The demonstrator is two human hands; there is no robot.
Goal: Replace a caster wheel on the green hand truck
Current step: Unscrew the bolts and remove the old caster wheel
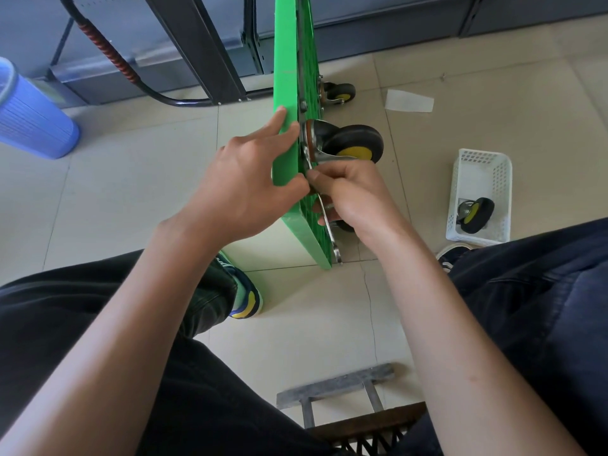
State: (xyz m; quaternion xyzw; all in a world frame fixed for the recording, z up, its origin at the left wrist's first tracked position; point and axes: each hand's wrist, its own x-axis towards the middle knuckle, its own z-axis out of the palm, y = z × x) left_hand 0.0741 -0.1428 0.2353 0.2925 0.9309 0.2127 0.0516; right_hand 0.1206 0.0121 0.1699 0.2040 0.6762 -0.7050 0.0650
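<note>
Mid-frame, the green hand truck point(289, 143) stands on edge; the left hand point(243, 189) steadies it, fingers spread. The right hand point(348, 195) pinches a wrench point(329, 225) at the caster wheel point(352, 143). If the wrench slips off the fastener, knuckles could hit the ribs, or the truck could tip.

Green hand truck point(289, 153) on edge, black-yellow caster wheel point(357, 144) attached.

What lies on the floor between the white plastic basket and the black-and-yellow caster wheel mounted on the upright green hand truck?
In the head view, only bare tiled floor separates the white plastic basket from the mounted black-and-yellow caster wheel.
</note>
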